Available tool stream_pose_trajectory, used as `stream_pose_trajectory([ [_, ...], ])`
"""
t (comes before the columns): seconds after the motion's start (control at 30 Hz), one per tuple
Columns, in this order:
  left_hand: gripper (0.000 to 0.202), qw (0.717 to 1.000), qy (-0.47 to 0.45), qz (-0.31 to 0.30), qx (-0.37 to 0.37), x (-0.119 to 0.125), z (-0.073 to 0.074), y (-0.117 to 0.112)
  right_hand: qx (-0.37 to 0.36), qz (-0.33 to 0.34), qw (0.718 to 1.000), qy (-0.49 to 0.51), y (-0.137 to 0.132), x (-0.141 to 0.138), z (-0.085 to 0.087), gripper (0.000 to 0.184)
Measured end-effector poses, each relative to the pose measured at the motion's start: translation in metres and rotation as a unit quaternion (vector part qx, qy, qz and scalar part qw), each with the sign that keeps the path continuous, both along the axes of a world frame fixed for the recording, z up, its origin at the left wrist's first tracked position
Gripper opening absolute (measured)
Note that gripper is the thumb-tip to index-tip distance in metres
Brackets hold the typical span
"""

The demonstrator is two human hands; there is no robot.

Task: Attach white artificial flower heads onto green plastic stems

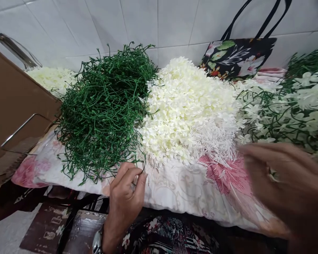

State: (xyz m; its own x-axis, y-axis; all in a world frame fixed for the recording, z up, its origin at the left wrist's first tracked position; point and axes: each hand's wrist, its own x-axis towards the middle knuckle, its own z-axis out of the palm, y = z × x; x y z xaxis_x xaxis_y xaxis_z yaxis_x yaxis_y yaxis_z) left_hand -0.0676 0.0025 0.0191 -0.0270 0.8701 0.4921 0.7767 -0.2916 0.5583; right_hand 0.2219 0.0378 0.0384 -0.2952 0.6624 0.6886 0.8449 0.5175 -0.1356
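My left hand (127,194) is at the front edge of a heap of green plastic stems (106,102), thumb and fingers pinched on one thin green stem (144,164). To the right of that heap lies a pile of cream-white artificial petals (185,102). Thin white stamen-like strands (214,137) rest along its front right side. My right hand (286,180) is off to the right, in front of a heap of white flowers on green stems (288,109). Motion smears its fingers, so their grip does not show. A small pale thing (273,174) at this hand is too blurred to name.
A flower-printed cloth (175,187) covers the table. At the left stands a brown cardboard box (13,116) beside a bent metal wire (18,130). A black floral bag (238,58) leans on the tiled wall (175,21). More pale petals (53,79) lie at the back left.
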Motion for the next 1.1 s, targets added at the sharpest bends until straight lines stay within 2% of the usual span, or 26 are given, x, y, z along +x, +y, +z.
stream_pose_trajectory([
  [0.03,0.013,0.999,-0.038,0.005,-0.002,-0.002,0.002,-0.004,0.003,0.043,0.999,-0.015,0.003,-0.019,0.001,0.018],
  [0.07,0.014,0.997,-0.076,0.016,-0.004,-0.005,0.004,-0.009,-0.033,0.107,0.994,-0.012,0.006,-0.036,0.002,0.017],
  [0.13,0.017,0.986,-0.159,0.049,-0.011,-0.007,0.008,-0.017,-0.110,0.180,0.977,0.023,0.007,-0.063,-0.001,0.014],
  [0.23,0.019,0.956,-0.280,0.078,-0.028,-0.006,0.010,-0.029,-0.191,0.240,0.948,0.083,0.003,-0.089,-0.007,0.017],
  [0.3,0.018,0.939,-0.336,0.051,-0.048,-0.002,0.008,-0.036,-0.248,0.260,0.922,0.142,0.000,-0.100,-0.009,0.023],
  [0.37,0.017,0.925,-0.370,-0.002,-0.082,0.003,0.003,-0.041,-0.320,0.274,0.883,0.208,-0.002,-0.107,-0.010,0.029],
  [0.43,0.015,0.912,-0.388,-0.052,-0.119,0.008,-0.003,-0.044,-0.377,0.275,0.848,0.251,-0.002,-0.111,-0.009,0.022],
  [0.5,0.013,0.900,-0.399,-0.080,-0.159,0.013,-0.005,-0.044,-0.395,0.265,0.838,0.266,-0.003,-0.110,-0.009,0.011],
  [0.57,0.008,0.884,-0.410,-0.077,-0.211,0.020,-0.003,-0.040,-0.386,0.257,0.847,0.260,-0.004,-0.105,-0.009,0.011],
  [0.63,0.013,0.865,-0.416,-0.065,-0.273,0.027,0.002,-0.032,-0.365,0.272,0.858,0.238,-0.007,-0.101,-0.009,0.011],
  [0.73,0.015,0.835,-0.416,-0.110,-0.342,0.038,0.008,-0.016,-0.306,0.297,0.887,0.176,-0.013,-0.097,-0.008,0.017],
  [0.8,0.009,0.815,-0.436,-0.115,-0.364,0.045,0.005,-0.008,-0.264,0.285,0.911,0.139,-0.016,-0.095,-0.008,0.022],
  [0.87,0.011,0.812,-0.457,-0.095,-0.351,0.048,-0.002,-0.003,-0.241,0.264,0.926,0.120,-0.016,-0.088,-0.009,0.024],
  [0.97,0.011,0.821,-0.465,-0.084,-0.321,0.051,-0.011,0.001,-0.196,0.194,0.957,0.088,-0.007,-0.066,-0.014,0.021],
  [1.03,0.010,0.828,-0.460,-0.084,-0.310,0.052,-0.012,0.005,-0.164,0.097,0.981,0.018,0.001,-0.050,-0.018,0.019],
  [1.1,0.009,0.841,-0.441,-0.081,-0.301,0.055,-0.010,0.009,-0.172,0.033,0.983,-0.059,0.009,-0.039,-0.021,0.018],
])
